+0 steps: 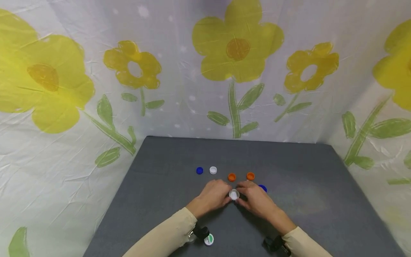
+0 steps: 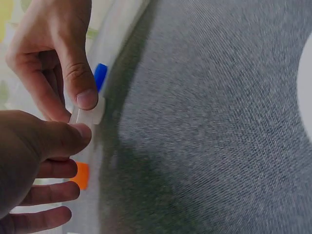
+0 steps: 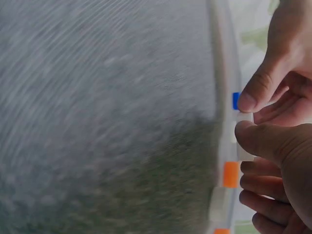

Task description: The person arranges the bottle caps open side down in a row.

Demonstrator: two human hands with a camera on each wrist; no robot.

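Note:
My left hand (image 1: 214, 194) and right hand (image 1: 255, 198) meet near the middle of the dark table, on either side of a small round whitish cap (image 1: 234, 194) with a clear rim. Thumb and fingers of each hand pinch it. In the left wrist view the cap (image 2: 86, 116) shows as a pale translucent piece between the two thumbs; the left hand's other fingers (image 2: 51, 192) are spread. From the right wrist, the whitish cap (image 3: 245, 152) is partly hidden behind the right thumb. A blue cap (image 1: 263, 188) lies just behind the right hand, partly covered by it.
Beyond the hands lie a blue cap (image 1: 199, 170), a white cap (image 1: 213, 170) and two orange caps, one on the left (image 1: 232, 177) and one on the right (image 1: 250, 176). Near the left wrist lies a white cap with green print (image 1: 209, 239). A flowered curtain (image 1: 179, 107) surrounds the table (image 1: 308, 167).

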